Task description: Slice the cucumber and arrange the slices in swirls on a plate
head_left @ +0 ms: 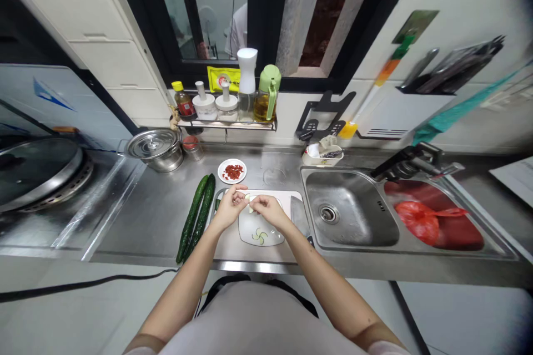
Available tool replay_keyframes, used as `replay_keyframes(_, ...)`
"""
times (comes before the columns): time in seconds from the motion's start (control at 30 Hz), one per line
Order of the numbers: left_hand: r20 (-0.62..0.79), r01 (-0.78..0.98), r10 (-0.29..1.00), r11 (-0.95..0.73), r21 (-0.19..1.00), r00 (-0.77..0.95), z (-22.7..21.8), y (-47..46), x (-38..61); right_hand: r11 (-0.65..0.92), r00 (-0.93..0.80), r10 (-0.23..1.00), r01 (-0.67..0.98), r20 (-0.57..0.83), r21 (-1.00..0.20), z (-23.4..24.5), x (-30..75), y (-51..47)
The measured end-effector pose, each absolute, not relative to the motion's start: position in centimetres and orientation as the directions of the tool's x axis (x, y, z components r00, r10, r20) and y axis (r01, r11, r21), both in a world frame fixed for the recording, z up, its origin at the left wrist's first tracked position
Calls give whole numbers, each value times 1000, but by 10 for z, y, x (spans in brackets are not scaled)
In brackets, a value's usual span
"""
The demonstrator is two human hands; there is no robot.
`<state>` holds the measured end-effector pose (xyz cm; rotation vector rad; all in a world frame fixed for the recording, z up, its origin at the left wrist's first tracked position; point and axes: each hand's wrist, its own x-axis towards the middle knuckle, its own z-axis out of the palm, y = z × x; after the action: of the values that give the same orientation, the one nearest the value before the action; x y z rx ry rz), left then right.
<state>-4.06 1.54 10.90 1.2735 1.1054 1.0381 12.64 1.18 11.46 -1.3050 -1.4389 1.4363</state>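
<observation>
My left hand (229, 206) and my right hand (268, 209) meet over a white cutting board (227, 241), both pinched on a small pale piece, perhaps a garlic clove (249, 200). Below them sits a white plate (255, 228) with a few thin green slices (260, 236). Two long dark green cucumbers (196, 216) lie just left of the board. A cleaver blade (298, 215) rests on the board's right edge. A small white dish of chopped red chilli (232, 171) stands behind the board.
A steel sink (347, 213) lies to the right, with a red bag in a red basin (428, 221) beyond it. A lidded steel pot (155, 148) and a stove lid (37, 169) are at left. A shelf of bottles (227, 101) runs along the back wall.
</observation>
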Motion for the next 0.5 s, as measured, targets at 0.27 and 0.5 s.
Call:
replay_keyframes(0.27,-110,219,954,48,975,280,46,39,-51,-277,-249,902,292,-352,-916,56,124,24)
replay_keyframes(0.5,-219,354,923,99,930,318,14,46,-55,-329,-218,860,453,-461,-829,26,119,26)
